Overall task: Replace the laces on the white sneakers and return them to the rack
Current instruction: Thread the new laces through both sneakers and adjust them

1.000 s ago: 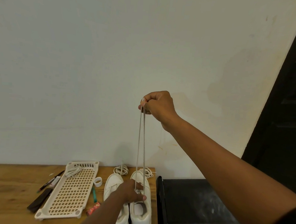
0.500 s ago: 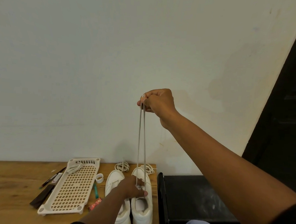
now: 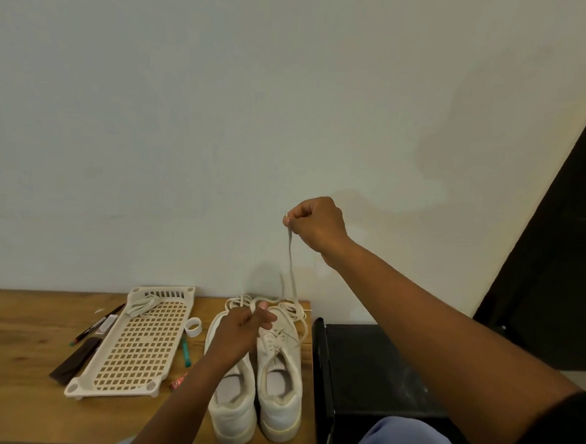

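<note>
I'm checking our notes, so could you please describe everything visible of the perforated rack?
The rack is a cream, plastic-looking rectangular tray with a grid of square holes, slots at its far end and round corner sockets. It lies flat on the wooden table, left of the sneakers. A bundled lace rests on its far end.

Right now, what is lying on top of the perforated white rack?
A bundle of loose laces lies on the rack at its far end, near the wall. The rest of its grid shows bare. What is under the rack is hidden.
</note>
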Action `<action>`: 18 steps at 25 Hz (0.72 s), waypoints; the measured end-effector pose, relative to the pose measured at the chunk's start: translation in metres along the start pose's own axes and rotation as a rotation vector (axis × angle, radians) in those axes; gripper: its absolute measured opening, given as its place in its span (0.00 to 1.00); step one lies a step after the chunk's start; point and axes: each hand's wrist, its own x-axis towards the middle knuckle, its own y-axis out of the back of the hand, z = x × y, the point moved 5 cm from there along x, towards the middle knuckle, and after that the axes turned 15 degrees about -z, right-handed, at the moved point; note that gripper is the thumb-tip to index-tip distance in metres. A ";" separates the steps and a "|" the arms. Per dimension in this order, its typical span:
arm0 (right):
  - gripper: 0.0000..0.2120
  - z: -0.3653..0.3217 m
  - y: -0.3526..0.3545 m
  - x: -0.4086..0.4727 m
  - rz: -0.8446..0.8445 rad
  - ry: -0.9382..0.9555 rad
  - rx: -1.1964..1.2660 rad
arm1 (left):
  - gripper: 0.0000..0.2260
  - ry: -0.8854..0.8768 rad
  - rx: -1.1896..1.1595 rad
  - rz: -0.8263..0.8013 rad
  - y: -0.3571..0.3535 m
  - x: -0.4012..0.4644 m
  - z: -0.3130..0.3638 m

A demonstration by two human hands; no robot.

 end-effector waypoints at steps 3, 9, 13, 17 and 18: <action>0.20 0.059 -0.027 -0.004 -0.114 -0.109 -0.159 | 0.22 0.116 0.070 0.095 0.005 0.001 -0.009; 0.09 0.160 -0.080 -0.047 -0.409 -0.462 -0.575 | 0.13 0.281 0.133 -0.092 -0.009 0.001 -0.011; 0.07 0.187 -0.097 -0.066 -0.508 -0.600 -0.394 | 0.02 0.295 -0.041 -0.138 -0.014 0.000 -0.007; 0.14 0.201 -0.106 -0.056 -0.430 -0.590 -0.178 | 0.04 0.294 0.046 -0.127 -0.010 0.004 -0.010; 0.15 0.203 -0.108 -0.053 -0.403 -0.582 -0.186 | 0.07 0.298 0.107 -0.154 -0.010 0.005 -0.010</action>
